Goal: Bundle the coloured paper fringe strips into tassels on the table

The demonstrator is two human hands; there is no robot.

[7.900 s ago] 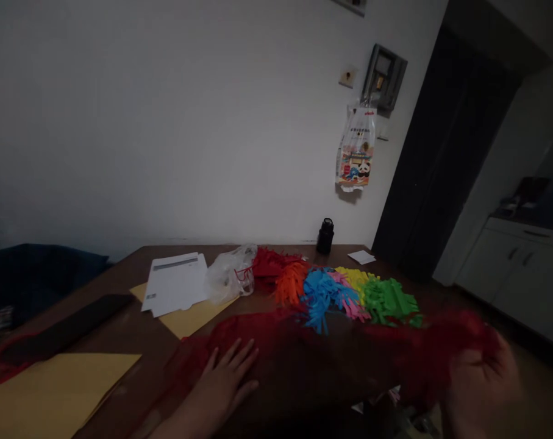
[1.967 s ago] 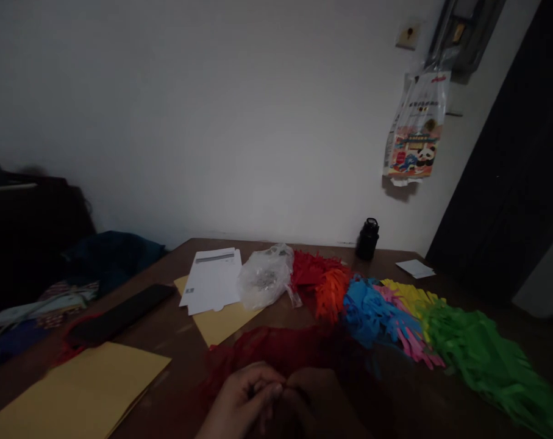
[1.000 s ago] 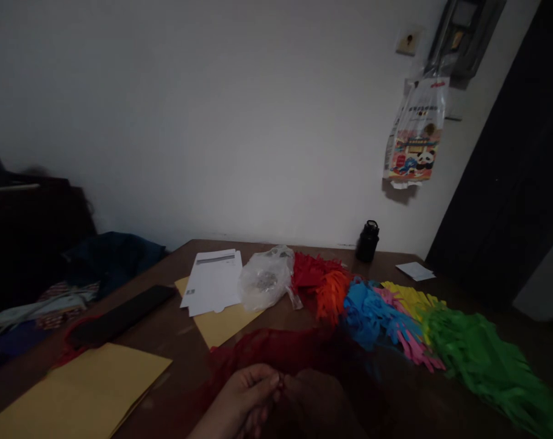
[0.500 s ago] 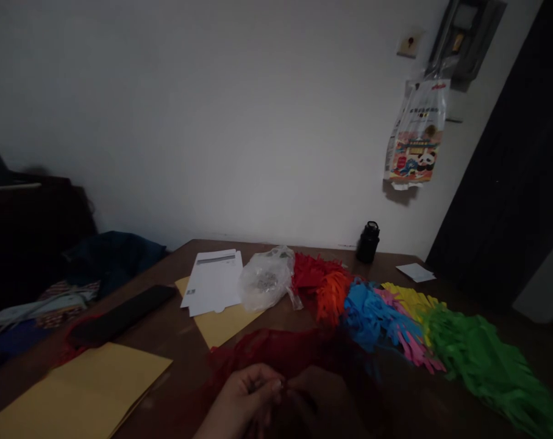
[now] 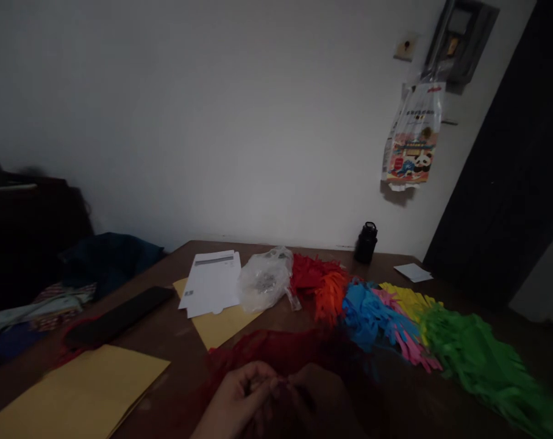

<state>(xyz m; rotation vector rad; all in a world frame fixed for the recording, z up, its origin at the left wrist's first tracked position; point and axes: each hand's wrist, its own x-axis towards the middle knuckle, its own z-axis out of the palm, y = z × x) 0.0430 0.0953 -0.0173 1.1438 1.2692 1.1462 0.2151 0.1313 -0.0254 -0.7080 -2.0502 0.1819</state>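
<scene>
My left hand [image 5: 242, 399] is at the bottom middle, thumb and fingers curled into a pinch. Facing it, my darker, shadowed right hand [image 5: 319, 393] is also pinched, its fingertips meeting those of the left. A small reddish bit shows between the fingertips, seemingly part of the dark red thin paper [image 5: 276, 344] spread around and behind both hands. Shadow hides how far that paper reaches to the right. Beyond it lies a row of fringed paper bundles: red [image 5: 310, 271], orange [image 5: 331, 296], blue [image 5: 367, 314], pink [image 5: 413, 350], yellow [image 5: 406, 299] and green [image 5: 481, 353].
A crumpled clear plastic bag [image 5: 264, 280] sits beside white printed sheets [image 5: 214, 280] on a yellow envelope [image 5: 225, 326]. More yellow paper [image 5: 84, 390] and a long black object [image 5: 121, 317] lie left. A black bottle [image 5: 366, 244] and white cards [image 5: 413, 272] are near the wall.
The view has shifted very slightly. Both hands stay together in nearly the same pinch, with only small finger movement. The bundles and papers lie as before.
</scene>
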